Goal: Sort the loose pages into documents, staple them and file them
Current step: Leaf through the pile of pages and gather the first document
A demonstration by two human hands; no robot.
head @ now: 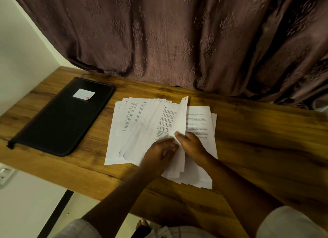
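Note:
Several loose printed pages (131,131) lie fanned out on the wooden desk (257,140), overlapping one another. A further stack of pages (198,117) lies under them at the right. My right hand (190,147) pinches the lower edge of one page (182,117) that stands lifted on edge in the middle of the pile. My left hand (159,154) rests on the fanned pages just left of it, fingers curled against the paper near the lifted sheet. A black zip folder (60,120) with a white label lies flat at the left of the desk.
A brown patterned curtain (177,39) hangs along the desk's back edge. A white wall (23,48) closes the left side. Bare wood shows to the right of the pages and along the front edge. A wall socket (4,175) sits below the desk at the left.

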